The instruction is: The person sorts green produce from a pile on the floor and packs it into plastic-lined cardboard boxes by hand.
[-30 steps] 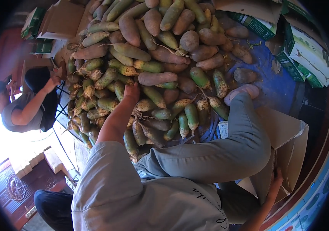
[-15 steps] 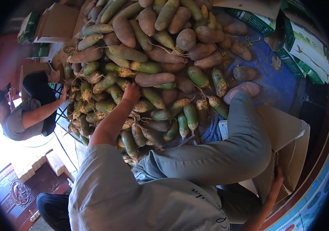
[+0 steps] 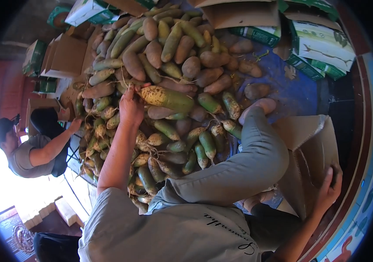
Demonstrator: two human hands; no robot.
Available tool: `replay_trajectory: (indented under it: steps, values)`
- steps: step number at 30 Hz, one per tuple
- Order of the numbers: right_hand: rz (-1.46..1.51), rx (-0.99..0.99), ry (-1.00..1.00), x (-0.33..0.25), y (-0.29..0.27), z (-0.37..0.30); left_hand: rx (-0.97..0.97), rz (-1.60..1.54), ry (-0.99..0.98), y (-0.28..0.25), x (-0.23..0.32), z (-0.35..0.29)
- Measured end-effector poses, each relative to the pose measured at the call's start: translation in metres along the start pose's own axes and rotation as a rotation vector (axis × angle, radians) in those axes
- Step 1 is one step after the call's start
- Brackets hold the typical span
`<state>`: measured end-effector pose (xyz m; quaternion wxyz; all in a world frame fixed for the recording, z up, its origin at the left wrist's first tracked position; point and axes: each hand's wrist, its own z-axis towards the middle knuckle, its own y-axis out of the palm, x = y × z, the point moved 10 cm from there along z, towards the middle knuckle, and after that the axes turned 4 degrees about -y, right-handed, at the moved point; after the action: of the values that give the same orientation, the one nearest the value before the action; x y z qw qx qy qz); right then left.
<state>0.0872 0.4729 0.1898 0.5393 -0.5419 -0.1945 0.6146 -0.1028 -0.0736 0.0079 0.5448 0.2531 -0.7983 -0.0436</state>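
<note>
Fingers [image 3: 128,94] of the left hand [image 3: 132,111] are closed round the pale, soil-speckled root end of a large radish [image 3: 171,99]; those of the right hand [image 3: 329,187] curl at an open cardboard box [image 3: 297,174], though whether they pinch it I cannot tell. At far left, a co-worker [image 3: 34,153] stretches an arm to the edge of the pile [image 3: 100,90]. Green and dull reddish-brown radishes lie mixed there (thin roots and all), heaped loosely, which probably makes single ones easy to take by hand. The held radish is above this heap, green end pointing right; gripping its narrower end likely leaves the thick body free. Farther right, a bent leg [image 3: 239,170] ends in a shoe [image 3: 265,106] on a blue sheet [image 3: 302,94], presumably spread to protect the floor. The box stands just beside the knee, within reach, and the right hand seems to steady it.
</note>
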Motion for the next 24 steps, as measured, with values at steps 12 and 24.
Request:
replay_trajectory:
  steps: [12,24]
  values:
    - [0.591,-0.516,-0.304,-0.187,0.127,0.018,-0.416,-0.491,-0.334,0.132,-0.012,-0.033]
    - [0.600,-0.523,-0.314,-0.189,0.162,0.009,0.063,0.403,-0.525,-0.088,-0.168,0.005]
